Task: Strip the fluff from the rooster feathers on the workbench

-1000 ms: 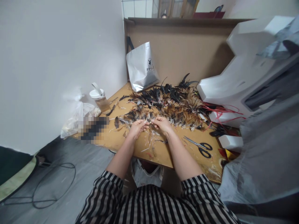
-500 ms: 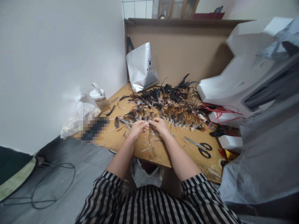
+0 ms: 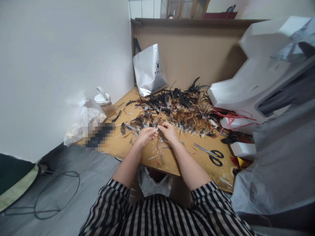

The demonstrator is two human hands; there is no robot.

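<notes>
My left hand (image 3: 146, 136) and my right hand (image 3: 168, 131) meet over the near part of the table, both closed in a pinch with their fingertips almost touching. A small feather appears to be between them, its pale base at the fingertips; most of it is hidden by the fingers. Just beyond lies a row of brown and dark feathers (image 3: 188, 123), spread on both sides of my hands. Behind that row is a longer heap of black and tan feathers (image 3: 177, 98). Loose feather scraps (image 3: 157, 149) lie on the wooden table (image 3: 169, 164) below my hands.
Scissors (image 3: 209, 153) with black handles lie to the right. Red ties (image 3: 232, 117) and white foam (image 3: 228, 90) are farther right. A silver bag (image 3: 150, 72) stands at the back, against cardboard (image 3: 201, 49). A lidded cup (image 3: 105, 103) and a plastic bag (image 3: 82, 124) are at left.
Both hands stay pinched together in nearly the same place, with only slight finger movement. The feathers and scissors lie as before.
</notes>
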